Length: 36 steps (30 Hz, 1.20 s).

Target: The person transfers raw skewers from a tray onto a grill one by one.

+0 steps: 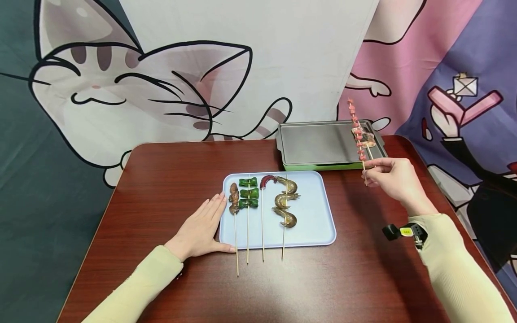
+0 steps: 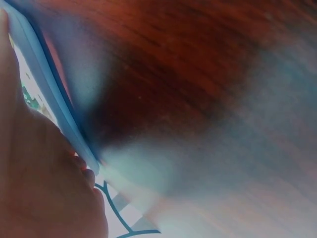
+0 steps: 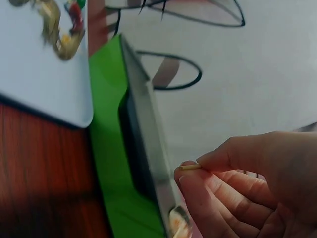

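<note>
In the head view my right hand (image 1: 393, 177) pinches the bare stick end of a skewer of small pink meat pieces (image 1: 357, 130), tilted upright above the right end of a grill pan (image 1: 315, 141). The right wrist view shows thumb and fingertips on the stick's end (image 3: 190, 167). My left hand (image 1: 202, 229) lies with straight fingers along the left edge of a pale blue tray (image 1: 315, 220). On this tray lie a brown meat skewer (image 1: 234, 197), a green pepper skewer (image 1: 248, 193), a red tentacle skewer (image 1: 267, 180) and a shrimp skewer (image 1: 287, 217).
A skewer with a pale, dark-skinned chunk (image 1: 368, 139) lies on the pan's right end, partly behind the held skewer. The pan's green base (image 3: 106, 99) stands just beyond the tray, on a brown wooden table (image 1: 169, 179). Cat-print cloth (image 1: 161, 89) hangs behind.
</note>
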{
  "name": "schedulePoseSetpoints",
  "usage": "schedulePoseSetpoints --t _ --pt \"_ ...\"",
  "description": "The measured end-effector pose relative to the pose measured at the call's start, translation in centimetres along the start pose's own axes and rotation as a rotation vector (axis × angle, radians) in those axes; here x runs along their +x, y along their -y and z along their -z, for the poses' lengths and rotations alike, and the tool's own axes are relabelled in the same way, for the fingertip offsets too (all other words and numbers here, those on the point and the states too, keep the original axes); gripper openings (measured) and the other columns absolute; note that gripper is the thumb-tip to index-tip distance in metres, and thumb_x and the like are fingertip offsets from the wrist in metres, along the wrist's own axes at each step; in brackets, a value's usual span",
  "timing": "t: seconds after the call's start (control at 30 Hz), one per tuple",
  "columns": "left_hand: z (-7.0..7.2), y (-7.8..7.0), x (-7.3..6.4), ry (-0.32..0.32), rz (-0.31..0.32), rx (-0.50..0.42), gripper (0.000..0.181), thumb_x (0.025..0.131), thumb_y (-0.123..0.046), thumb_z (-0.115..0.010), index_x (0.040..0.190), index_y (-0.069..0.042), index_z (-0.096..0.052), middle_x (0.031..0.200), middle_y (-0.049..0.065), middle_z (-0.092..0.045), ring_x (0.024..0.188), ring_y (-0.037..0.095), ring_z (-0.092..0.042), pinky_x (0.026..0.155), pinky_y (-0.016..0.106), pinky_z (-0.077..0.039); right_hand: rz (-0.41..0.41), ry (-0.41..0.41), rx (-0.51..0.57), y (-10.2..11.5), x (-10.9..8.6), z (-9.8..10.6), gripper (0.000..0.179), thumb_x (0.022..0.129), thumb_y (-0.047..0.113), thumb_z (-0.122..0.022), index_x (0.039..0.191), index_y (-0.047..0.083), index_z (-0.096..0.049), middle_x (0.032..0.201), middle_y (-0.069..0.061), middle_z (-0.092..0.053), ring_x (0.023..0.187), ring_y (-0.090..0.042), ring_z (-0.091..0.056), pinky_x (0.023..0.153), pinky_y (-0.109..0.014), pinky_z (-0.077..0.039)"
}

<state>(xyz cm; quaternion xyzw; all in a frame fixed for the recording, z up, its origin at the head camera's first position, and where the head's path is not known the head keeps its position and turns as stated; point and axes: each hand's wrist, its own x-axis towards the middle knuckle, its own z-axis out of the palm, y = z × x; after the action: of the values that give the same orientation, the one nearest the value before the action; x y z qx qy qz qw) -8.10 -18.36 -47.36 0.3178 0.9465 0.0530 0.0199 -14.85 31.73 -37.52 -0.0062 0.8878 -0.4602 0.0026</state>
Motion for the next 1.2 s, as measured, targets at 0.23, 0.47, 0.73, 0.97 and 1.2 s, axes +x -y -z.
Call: schedulePoseSetpoints --t 0.23,0.47,0.73,0.97,1.2 --pt "-0.2 0.1 0.0 -0.018 -0.005 -0.003 0.132 0.075 -0.091 -0.054 0.155 0.01 -0.028 0.163 0.025 -0.023 0.15 0.037 -0.023 0.122 0.047 -0.02 -0.073 0.058 -0.158 -1.5 1.3 0.1 0.025 0.092 0.008 -0.068 0.112 -0.006 -0.071 0.079 -0.011 -0.075 0.066 -0.016 -0.073 0.058 -0.022 -0.055" --pt "-0.2 0.0 0.0 -0.022 -0.001 -0.016 0.132 0.074 -0.089 -0.058 0.155 0.011 -0.028 0.163 0.025 -0.023 0.151 0.036 -0.022 0.121 0.047 -0.021 -0.097 0.099 -0.241 -1.8 1.8 0.1 0.027 0.093 0.012 -0.068 0.111 -0.007 -0.072 0.078 -0.01 -0.075 0.066 -0.021 -0.073 0.055 -0.021 -0.051" --pt "-0.2 0.0 -0.1 -0.02 0.0 -0.016 0.132 0.074 -0.089 -0.058 0.155 0.01 -0.028 0.163 0.025 -0.022 0.151 0.036 -0.022 0.122 0.047 -0.021 -0.095 0.1 -0.257 -1.5 2.0 0.4 0.026 0.092 0.012 -0.07 0.108 -0.008 -0.073 0.075 -0.01 -0.075 0.064 -0.022 -0.074 0.053 -0.022 -0.052" --pt "-0.2 0.0 0.0 -0.008 0.01 -0.011 0.132 0.074 -0.091 -0.055 0.156 0.009 -0.026 0.164 0.024 -0.021 0.151 0.035 -0.02 0.122 0.046 -0.018 -0.122 0.105 -0.267 -1.4 2.1 0.6 0.029 0.095 0.017 -0.067 0.111 -0.006 -0.073 0.079 -0.012 -0.075 0.066 -0.021 -0.073 0.056 -0.026 -0.054" --pt "-0.2 0.1 0.0 -0.01 0.006 -0.014 0.133 0.074 -0.091 -0.053 0.156 0.01 -0.028 0.164 0.025 -0.021 0.151 0.036 -0.021 0.122 0.047 -0.019 -0.133 0.103 -0.272 -1.2 2.2 0.6 0.033 0.095 0.022 -0.067 0.113 -0.005 -0.073 0.081 -0.013 -0.075 0.07 -0.024 -0.074 0.059 -0.022 -0.053"
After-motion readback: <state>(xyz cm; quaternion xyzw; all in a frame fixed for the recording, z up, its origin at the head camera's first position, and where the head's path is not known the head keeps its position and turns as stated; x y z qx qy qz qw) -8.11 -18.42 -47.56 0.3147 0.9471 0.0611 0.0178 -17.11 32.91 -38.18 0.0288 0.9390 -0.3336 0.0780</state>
